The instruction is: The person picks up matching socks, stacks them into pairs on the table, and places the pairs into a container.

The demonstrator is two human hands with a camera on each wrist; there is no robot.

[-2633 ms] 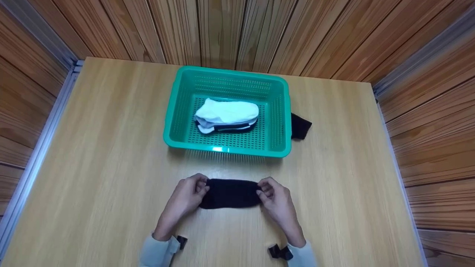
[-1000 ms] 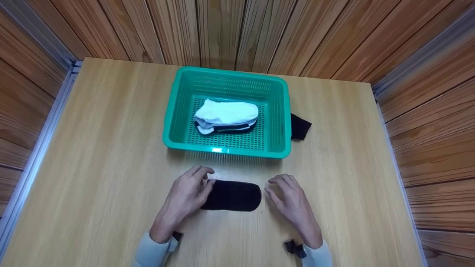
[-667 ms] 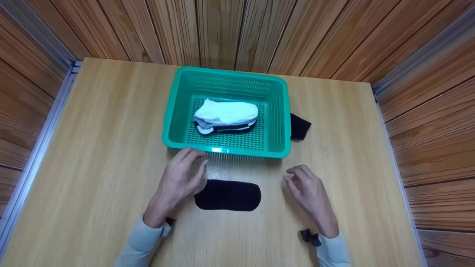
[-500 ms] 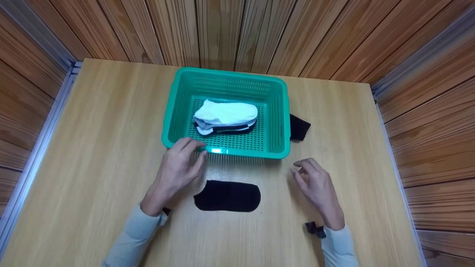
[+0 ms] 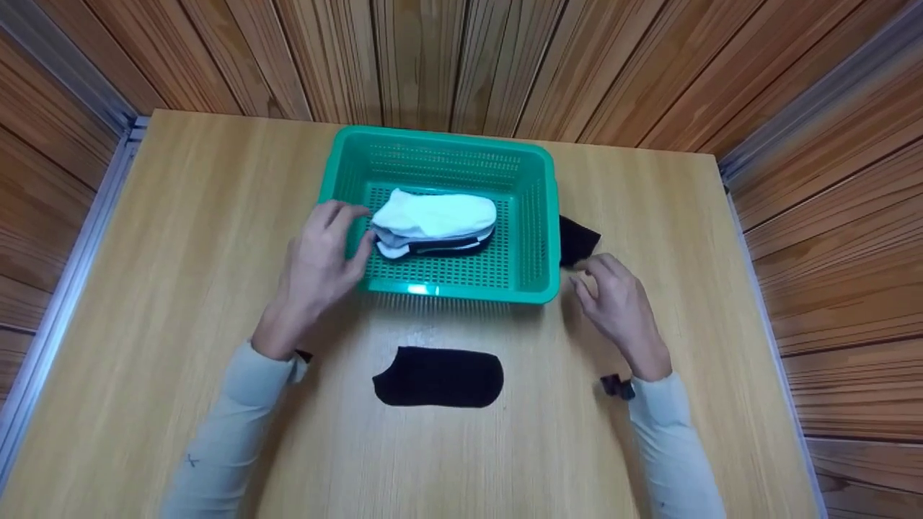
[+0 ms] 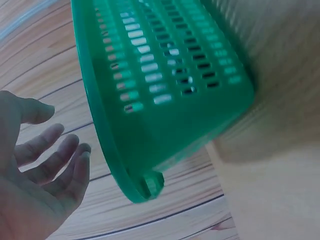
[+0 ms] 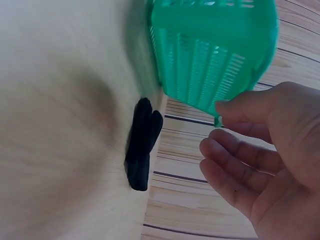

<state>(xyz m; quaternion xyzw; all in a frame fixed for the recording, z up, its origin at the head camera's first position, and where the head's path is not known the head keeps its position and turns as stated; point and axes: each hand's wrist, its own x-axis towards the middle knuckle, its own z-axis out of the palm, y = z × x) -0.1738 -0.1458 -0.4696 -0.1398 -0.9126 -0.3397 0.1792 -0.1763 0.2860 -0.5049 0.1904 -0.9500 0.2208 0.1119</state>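
A black ankle sock (image 5: 438, 378) lies flat on the table in front of the basket, touched by neither hand. My left hand (image 5: 317, 259) reaches over the near left part of the green basket (image 5: 476, 294), fingers loosely bent beside the stack of socks inside. A white sock (image 5: 436, 215) tops that stack, with grey and dark ones under it. Right of the basket lies another black sock (image 5: 578, 241), partly hidden by the basket's wall; my right hand (image 5: 616, 303) hovers close to it. In the right wrist view that hand (image 7: 255, 155) has nothing between its fingers.
The wooden table (image 5: 216, 216) has a plank-patterned wall (image 5: 418, 65) along its back and more panels at both sides. Metal frame bars (image 5: 72, 267) run along the table's side edges.
Both hands have let go of the black sock, leaving it flat on the table. The left hand has moved forward over the basket, the right hand forward and right toward the other black sock.
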